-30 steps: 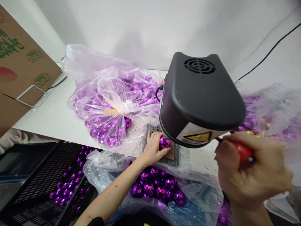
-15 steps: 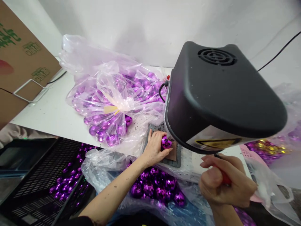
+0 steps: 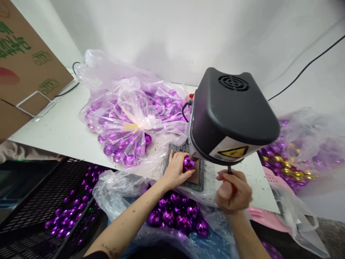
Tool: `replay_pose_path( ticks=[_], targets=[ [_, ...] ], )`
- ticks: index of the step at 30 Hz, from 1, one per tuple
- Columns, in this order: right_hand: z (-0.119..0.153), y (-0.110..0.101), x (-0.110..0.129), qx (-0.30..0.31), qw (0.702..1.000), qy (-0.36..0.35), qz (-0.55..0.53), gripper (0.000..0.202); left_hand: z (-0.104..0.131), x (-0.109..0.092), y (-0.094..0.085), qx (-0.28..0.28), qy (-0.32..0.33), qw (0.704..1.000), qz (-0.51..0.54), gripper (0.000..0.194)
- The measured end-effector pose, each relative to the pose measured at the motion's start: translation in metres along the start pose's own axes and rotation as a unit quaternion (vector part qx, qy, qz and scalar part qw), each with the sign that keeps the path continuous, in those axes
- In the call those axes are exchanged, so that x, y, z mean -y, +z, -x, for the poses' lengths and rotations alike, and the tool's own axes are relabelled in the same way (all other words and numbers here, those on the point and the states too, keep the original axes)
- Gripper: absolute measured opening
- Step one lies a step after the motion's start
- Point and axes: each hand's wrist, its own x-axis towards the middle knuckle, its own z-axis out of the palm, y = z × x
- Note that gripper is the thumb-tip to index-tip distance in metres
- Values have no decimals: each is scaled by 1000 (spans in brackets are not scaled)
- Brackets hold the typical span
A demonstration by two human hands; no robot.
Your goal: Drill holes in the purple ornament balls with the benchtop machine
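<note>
A shiny purple ball (image 3: 189,163) is held by my left hand (image 3: 176,168), its fingers and thumb around the ball's left side. The ball rests over a brown pad on a grey base plate (image 3: 199,180). Just above and to its right is the black machine head (image 3: 234,111), with a round vent and a yellow warning label. Below the head, my right hand (image 3: 234,190) is wrapped round a red handle (image 3: 233,187) on a dark rod. More purple balls (image 3: 181,215) lie in an open plastic bag in front of the table edge.
Tied clear bags of purple balls (image 3: 129,122) lie on the white table (image 3: 64,122). A cardboard box (image 3: 29,68) stands left, above a black crate (image 3: 40,190) with purple balls. Pink basket (image 3: 269,219) and bag of purple and gold balls (image 3: 291,162) are at right.
The machine head looks smaller and lower, and has swung left in view. My right hand has shifted left with the red handle. My left hand remains on the ball.
</note>
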Motion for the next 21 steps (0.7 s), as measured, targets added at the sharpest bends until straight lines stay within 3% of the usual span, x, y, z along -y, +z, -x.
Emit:
replay_pose_path(
  ticks=[5, 8, 10, 13, 16, 18, 21],
  targets=[
    [-76, -33, 18, -54, 996, 18, 63, 19, -4, 1, 4, 0, -8, 1000, 0, 44],
    [-125, -32, 19, -30, 994, 96, 44, 33, 6, -5, -7, -28, -32, 999, 30, 45],
    [-145, -25, 17, -8, 991, 136, 16, 41, 26, -12, -22, -37, -47, 996, 61, 48],
    [-155, -15, 15, -16, 987, 158, -6, 39, 74, -20, -41, 33, -39, 995, 85, 55],
    [-152, -11, 15, -39, 985, 168, -13, 28, 121, -17, -42, 97, -26, 993, 54, 62],
    [-151, -11, 17, -44, 984, 170, -24, 23, 139, -10, -35, 78, -36, 996, 39, 66],
    [-151, -12, 19, -41, 984, 168, -36, 25, 143, -3, -27, -7, -83, 994, 65, 67]
  ],
)
